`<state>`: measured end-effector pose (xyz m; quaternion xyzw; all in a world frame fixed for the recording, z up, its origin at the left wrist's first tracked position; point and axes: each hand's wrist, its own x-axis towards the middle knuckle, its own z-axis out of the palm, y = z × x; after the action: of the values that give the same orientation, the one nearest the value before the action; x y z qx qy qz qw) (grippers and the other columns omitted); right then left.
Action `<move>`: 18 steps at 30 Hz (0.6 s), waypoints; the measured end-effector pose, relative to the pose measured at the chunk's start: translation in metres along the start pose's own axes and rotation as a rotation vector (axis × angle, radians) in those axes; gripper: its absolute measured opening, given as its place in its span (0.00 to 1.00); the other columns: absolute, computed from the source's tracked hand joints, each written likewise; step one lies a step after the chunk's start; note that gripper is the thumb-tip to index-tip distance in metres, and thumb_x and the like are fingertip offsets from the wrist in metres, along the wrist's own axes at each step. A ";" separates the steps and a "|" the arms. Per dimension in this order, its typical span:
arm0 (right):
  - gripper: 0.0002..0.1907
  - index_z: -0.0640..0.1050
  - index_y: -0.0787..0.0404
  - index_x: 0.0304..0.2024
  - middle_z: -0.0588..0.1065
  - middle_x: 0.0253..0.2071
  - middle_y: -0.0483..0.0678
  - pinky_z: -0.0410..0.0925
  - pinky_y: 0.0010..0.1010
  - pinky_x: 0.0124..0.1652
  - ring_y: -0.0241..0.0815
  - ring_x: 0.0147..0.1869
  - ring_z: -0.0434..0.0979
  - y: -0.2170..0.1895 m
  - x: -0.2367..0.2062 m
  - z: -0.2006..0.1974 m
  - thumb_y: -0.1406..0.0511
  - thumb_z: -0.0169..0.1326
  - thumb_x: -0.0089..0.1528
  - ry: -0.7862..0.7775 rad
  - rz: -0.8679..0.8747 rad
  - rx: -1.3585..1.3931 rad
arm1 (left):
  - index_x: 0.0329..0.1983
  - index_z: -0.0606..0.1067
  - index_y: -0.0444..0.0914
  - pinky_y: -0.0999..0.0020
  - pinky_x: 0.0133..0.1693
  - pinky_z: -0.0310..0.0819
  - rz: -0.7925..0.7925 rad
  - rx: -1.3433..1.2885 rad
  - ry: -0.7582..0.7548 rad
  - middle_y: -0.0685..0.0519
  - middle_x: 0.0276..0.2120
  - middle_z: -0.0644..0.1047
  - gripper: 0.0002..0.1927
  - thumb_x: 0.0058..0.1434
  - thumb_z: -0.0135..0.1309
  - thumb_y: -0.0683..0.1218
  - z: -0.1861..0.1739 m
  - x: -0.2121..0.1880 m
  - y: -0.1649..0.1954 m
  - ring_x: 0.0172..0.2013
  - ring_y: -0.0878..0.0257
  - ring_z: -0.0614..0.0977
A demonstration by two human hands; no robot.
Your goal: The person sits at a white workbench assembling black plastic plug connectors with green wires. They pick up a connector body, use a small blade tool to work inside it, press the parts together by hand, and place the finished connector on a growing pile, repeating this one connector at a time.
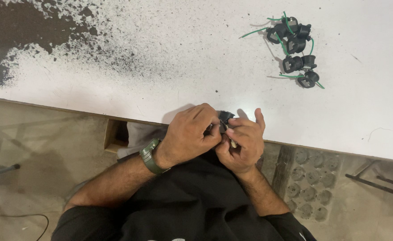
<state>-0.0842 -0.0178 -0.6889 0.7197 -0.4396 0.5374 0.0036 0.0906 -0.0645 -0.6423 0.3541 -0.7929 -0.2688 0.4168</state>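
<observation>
My left hand (191,134) and my right hand (243,140) meet at the near edge of a white table (205,53). Both pinch a small black plastic part (225,118) between the fingertips; most of it is hidden by my fingers. A pale sliver shows under my right fingers. My left wrist carries a dark green watch (151,156). Far to the right on the table lies a cluster of similar black parts with green wires (297,47).
The table's top left is worn to a dark speckled patch (22,27). Below the edge are a concrete floor, a tray of round grey pieces (310,185) at lower right, and metal bars (377,183) beside it.
</observation>
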 end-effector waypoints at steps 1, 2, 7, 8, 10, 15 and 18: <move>0.16 0.72 0.56 0.45 0.73 0.34 0.42 0.53 0.58 0.76 0.42 0.49 0.80 0.000 0.000 0.000 0.73 0.57 0.56 0.001 0.003 0.004 | 0.34 0.69 0.38 0.63 0.32 0.71 -0.006 -0.001 0.001 0.53 0.28 0.74 0.09 0.58 0.59 0.38 0.000 0.000 0.000 0.27 0.59 0.77; 0.16 0.72 0.55 0.45 0.72 0.34 0.42 0.53 0.58 0.76 0.42 0.49 0.80 0.000 0.000 0.000 0.73 0.57 0.56 0.002 0.007 0.008 | 0.34 0.69 0.38 0.62 0.32 0.71 -0.007 -0.005 -0.001 0.53 0.28 0.74 0.09 0.58 0.59 0.38 0.000 0.000 0.000 0.27 0.59 0.77; 0.16 0.72 0.56 0.44 0.73 0.34 0.42 0.53 0.58 0.76 0.42 0.49 0.80 0.000 0.000 0.000 0.73 0.57 0.55 -0.003 0.003 0.007 | 0.34 0.69 0.38 0.61 0.33 0.71 0.000 -0.008 0.012 0.53 0.28 0.74 0.09 0.58 0.59 0.38 -0.002 0.000 0.002 0.28 0.58 0.77; 0.16 0.72 0.56 0.44 0.73 0.34 0.43 0.53 0.57 0.76 0.42 0.49 0.80 -0.001 0.000 0.000 0.73 0.57 0.55 -0.003 0.007 0.008 | 0.34 0.69 0.38 0.61 0.33 0.71 -0.001 -0.006 0.011 0.53 0.28 0.74 0.09 0.58 0.59 0.37 -0.002 0.000 0.002 0.28 0.58 0.77; 0.15 0.73 0.56 0.43 0.73 0.34 0.43 0.53 0.57 0.76 0.43 0.49 0.80 -0.002 0.001 -0.001 0.74 0.57 0.55 -0.006 0.008 0.007 | 0.33 0.69 0.38 0.61 0.34 0.72 -0.002 -0.002 0.009 0.53 0.28 0.75 0.10 0.57 0.59 0.37 -0.002 0.001 0.002 0.29 0.58 0.78; 0.15 0.73 0.56 0.40 0.73 0.34 0.43 0.52 0.57 0.76 0.43 0.49 0.81 -0.002 0.003 -0.001 0.74 0.57 0.53 -0.016 0.010 -0.001 | 0.34 0.69 0.38 0.61 0.34 0.72 -0.007 -0.006 0.010 0.53 0.29 0.75 0.10 0.58 0.60 0.37 -0.002 0.000 0.002 0.29 0.58 0.78; 0.15 0.73 0.56 0.41 0.73 0.33 0.43 0.52 0.57 0.75 0.44 0.48 0.80 -0.002 0.003 0.000 0.74 0.57 0.53 -0.011 0.003 0.002 | 0.34 0.69 0.38 0.61 0.34 0.72 -0.006 -0.017 0.012 0.53 0.29 0.75 0.10 0.58 0.60 0.38 -0.003 0.001 0.003 0.30 0.57 0.78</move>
<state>-0.0826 -0.0181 -0.6857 0.7220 -0.4403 0.5337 -0.0006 0.0922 -0.0638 -0.6384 0.3545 -0.7869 -0.2748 0.4237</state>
